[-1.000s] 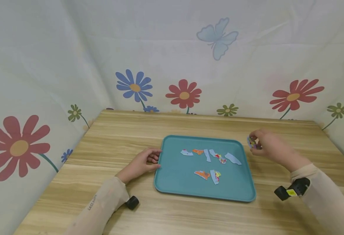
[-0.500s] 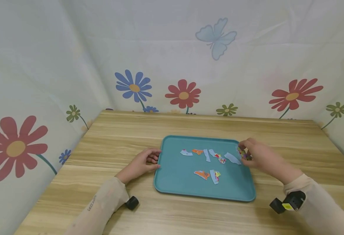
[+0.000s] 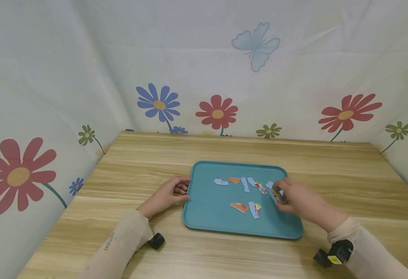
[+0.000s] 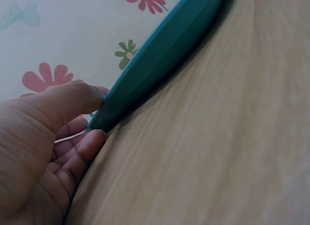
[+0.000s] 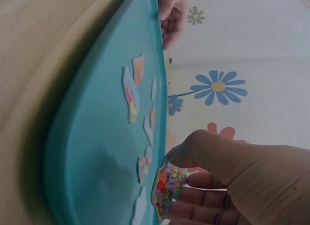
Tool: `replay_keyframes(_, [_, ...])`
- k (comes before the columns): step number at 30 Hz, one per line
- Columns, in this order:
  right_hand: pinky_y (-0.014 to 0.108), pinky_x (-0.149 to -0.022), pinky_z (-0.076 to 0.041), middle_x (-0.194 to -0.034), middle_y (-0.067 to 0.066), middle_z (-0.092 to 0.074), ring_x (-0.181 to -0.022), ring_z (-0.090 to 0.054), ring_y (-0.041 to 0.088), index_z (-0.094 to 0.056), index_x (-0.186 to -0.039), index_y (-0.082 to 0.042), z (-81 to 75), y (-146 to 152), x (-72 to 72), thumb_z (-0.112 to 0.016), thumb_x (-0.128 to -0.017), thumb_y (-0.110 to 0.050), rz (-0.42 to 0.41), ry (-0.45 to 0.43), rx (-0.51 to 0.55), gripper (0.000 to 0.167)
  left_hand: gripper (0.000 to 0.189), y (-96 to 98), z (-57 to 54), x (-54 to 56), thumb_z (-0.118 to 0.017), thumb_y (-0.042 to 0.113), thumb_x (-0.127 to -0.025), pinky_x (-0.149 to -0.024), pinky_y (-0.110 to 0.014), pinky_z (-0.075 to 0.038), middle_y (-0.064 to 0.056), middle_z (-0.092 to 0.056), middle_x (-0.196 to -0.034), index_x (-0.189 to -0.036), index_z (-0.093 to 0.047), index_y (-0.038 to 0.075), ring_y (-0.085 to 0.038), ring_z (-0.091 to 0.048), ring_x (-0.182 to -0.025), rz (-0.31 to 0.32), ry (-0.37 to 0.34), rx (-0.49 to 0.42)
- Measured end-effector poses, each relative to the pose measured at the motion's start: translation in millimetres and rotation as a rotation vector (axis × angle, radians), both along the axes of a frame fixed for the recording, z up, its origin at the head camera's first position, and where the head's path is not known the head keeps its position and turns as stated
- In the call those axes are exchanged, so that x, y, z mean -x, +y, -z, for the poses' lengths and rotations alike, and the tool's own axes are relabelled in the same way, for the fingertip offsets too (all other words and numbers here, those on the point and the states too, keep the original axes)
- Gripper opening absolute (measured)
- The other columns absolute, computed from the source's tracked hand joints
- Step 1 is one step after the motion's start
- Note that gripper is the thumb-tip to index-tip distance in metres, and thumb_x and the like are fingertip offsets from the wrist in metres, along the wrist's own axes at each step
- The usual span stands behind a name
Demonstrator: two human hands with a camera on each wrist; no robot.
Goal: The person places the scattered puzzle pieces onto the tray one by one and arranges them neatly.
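Observation:
My right hand [image 3: 306,203] pinches a colourful, irregular puzzle piece [image 5: 168,186] between thumb and fingers. It holds the piece over the right part of the teal tray [image 3: 211,217], tilted on edge. Directly beyond it, a pale blue puzzle piece [image 3: 269,185] is partly hidden by the hand. At the tray's left edge, my left hand [image 3: 165,197] grips the rim. The left wrist view has its thumb [image 4: 82,97] against the rim, with a finger below.
More pieces lie spread on the tray: an orange piece [image 3: 239,207] beside a blue-and-yellow piece [image 3: 254,210] in front, and several pale or orange ones behind. The tray sits on a wooden table [image 3: 148,155], with a flower-printed curtain [image 3: 190,46] at the back.
My right hand has carried the colourful puzzle piece leftward and nearer, from beyond the tray's right edge to over the tray. The left hand stays at the rim.

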State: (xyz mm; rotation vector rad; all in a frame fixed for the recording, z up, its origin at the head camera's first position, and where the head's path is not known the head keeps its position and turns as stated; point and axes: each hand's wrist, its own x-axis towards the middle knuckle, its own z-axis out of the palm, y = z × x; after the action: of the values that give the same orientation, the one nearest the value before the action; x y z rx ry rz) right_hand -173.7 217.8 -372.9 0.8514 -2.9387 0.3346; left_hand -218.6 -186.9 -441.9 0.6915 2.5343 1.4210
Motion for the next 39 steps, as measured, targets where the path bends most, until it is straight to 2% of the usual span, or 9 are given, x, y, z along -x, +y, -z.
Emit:
replay_keyframes(8, [0.018, -0.053, -0.040, -0.091, 0.004, -0.059, -0.065, -0.045, 0.004, -0.062, -0.104, -0.001, 15.7, -8.3, -4.1, -0.075, -0.076, -0.016, -0.019, 0.005, -0.022, 0.035, 0.055, -0.4, -0.6, -0.3, -0.073, 0.014, -0.086, -0.084, -0.020, -0.051, -0.013, -0.056, -0.114, -0.134, -0.050, 0.002, -0.017, -0.057, -0.098, -0.009, -0.019, 0.015])
replay_keyframes(13, [0.019, -0.052, -0.039, -0.089, 0.003, -0.057, -0.063, -0.043, 0.005, -0.062, -0.103, -0.002, 21.0, -13.2, -6.3, -0.074, -0.075, -0.018, -0.019, 0.016, -0.054, 0.034, 0.055, -1.1, -4.5, -1.0, -0.073, 0.012, -0.086, -0.084, -0.021, -0.052, -0.016, -0.057, -0.113, -0.134, -0.050, -0.001, -0.019, -0.057, -0.098, 0.001, -0.002, 0.003])
replay_keyframes(22, [0.020, -0.052, -0.040, -0.085, -0.001, -0.054, -0.064, -0.043, 0.005, -0.063, -0.099, -0.004, 21.2, -17.0, -9.7, -0.075, -0.075, -0.018, -0.033, 0.052, -0.079, 0.030, 0.056, -0.3, -5.1, 0.4, -0.073, 0.012, -0.086, -0.084, -0.019, -0.051, -0.014, -0.057, -0.115, -0.135, -0.049, 0.000, -0.018, -0.056, -0.099, 0.004, -0.026, 0.008])
replay_keyframes(30, [0.018, -0.051, -0.037, -0.086, 0.000, -0.054, -0.064, -0.042, 0.005, -0.066, -0.100, -0.003, 21.8, -18.9, -6.9, -0.074, -0.076, -0.017, -0.047, 0.046, -0.063, 0.029, 0.057, -4.3, -5.2, 2.5, -0.073, 0.014, -0.085, -0.084, -0.019, -0.051, -0.014, -0.057, -0.115, -0.135, -0.049, 0.001, -0.017, -0.057, -0.099, -0.003, -0.020, 0.007])
replay_keyframes(39, [0.020, -0.054, -0.041, -0.090, 0.002, -0.058, -0.067, -0.045, 0.006, -0.068, -0.104, -0.003, 22.8, -21.2, -2.3, -0.075, -0.076, -0.020, -0.032, 0.022, -0.056, 0.034, 0.057, -10.6, -3.9, 6.1, -0.072, 0.013, -0.086, -0.085, -0.023, -0.052, -0.018, -0.058, -0.114, -0.135, -0.048, -0.003, -0.021, -0.058, -0.099, 0.010, -0.014, 0.015])
